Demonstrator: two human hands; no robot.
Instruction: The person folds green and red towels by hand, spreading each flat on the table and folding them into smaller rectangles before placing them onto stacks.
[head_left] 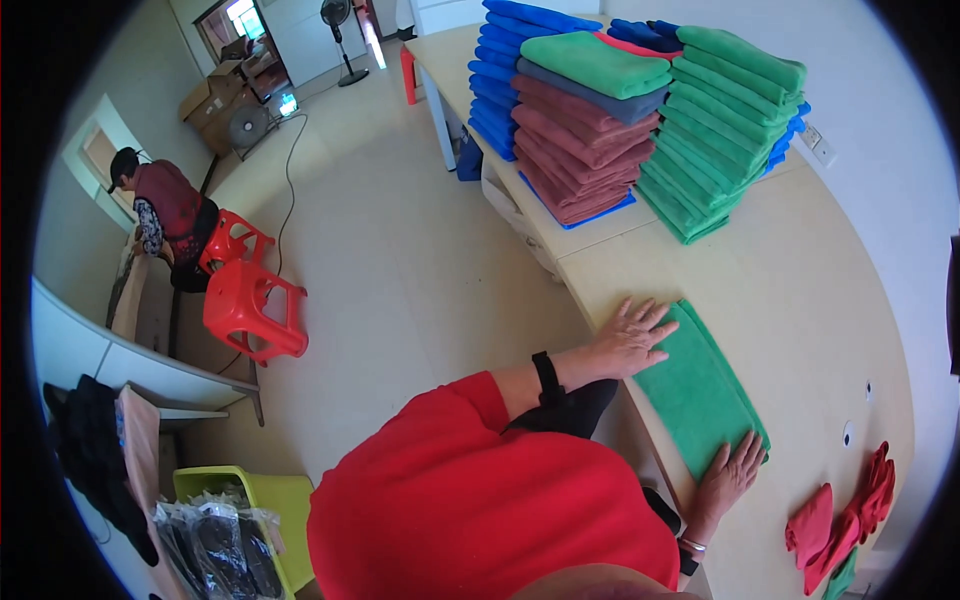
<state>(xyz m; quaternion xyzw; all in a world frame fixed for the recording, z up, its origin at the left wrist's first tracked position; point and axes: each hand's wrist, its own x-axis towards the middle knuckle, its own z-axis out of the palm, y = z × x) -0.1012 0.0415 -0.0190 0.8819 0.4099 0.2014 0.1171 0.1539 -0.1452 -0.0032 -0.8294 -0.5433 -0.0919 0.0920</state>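
A folded green towel lies flat on the pale wooden table along its near edge. My left hand rests on the towel's far left corner, fingers spread. At the opposite end, my right hand lies flat over the near right corner, its fingers stretched out. Neither hand grips anything. Beyond the towel stand tall stacks of folded towels: a green stack, a brown stack topped with grey and green ones, and a blue stack.
Crumpled red cloths lie at the table's right end, with a bit of green cloth. Red stools stand on the floor at left, by a seated person. A yellow-green bin holds plastic-wrapped dark items.
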